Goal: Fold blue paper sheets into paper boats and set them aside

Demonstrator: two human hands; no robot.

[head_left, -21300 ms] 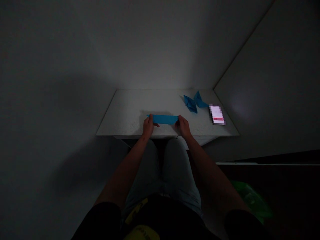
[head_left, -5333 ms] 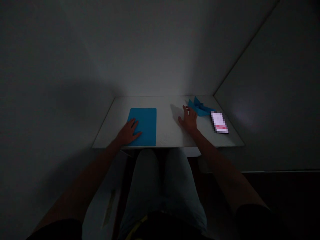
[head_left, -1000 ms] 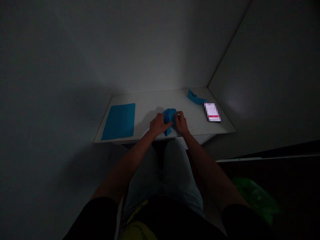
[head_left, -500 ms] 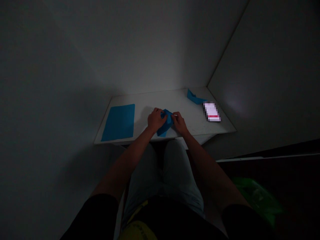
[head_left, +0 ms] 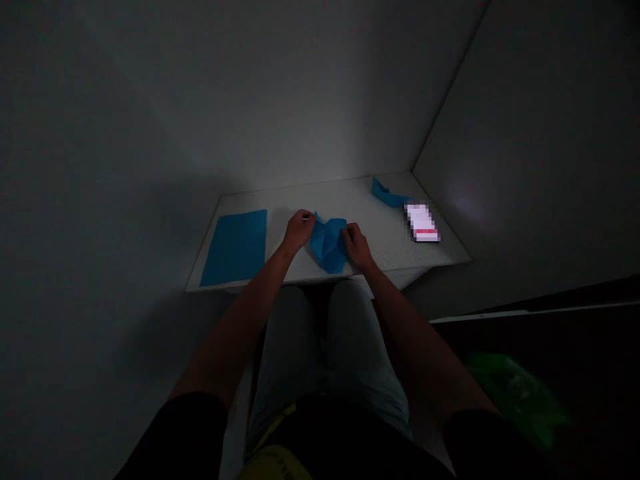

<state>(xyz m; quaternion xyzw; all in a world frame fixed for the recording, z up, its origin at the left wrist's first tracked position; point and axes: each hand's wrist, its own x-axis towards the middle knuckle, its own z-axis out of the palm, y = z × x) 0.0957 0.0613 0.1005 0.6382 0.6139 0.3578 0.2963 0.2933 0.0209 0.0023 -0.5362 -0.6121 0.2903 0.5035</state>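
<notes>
A creased piece of blue paper, partly opened out, is between my two hands near the front edge of the white table. My left hand is closed on its upper left corner. At its right edge, my right hand pinches the paper with bent fingers. Folds run across the middle of the paper, and its lower tip points toward me.
Flat blue paper lies at the table's left end. A folded blue paper boat sits at the back right, beside a lit phone. Walls enclose the table. Something green is at the lower right.
My left hand has moved left, away from my right hand. The blue paper between them has spread wider and shows more of its creased surface.
</notes>
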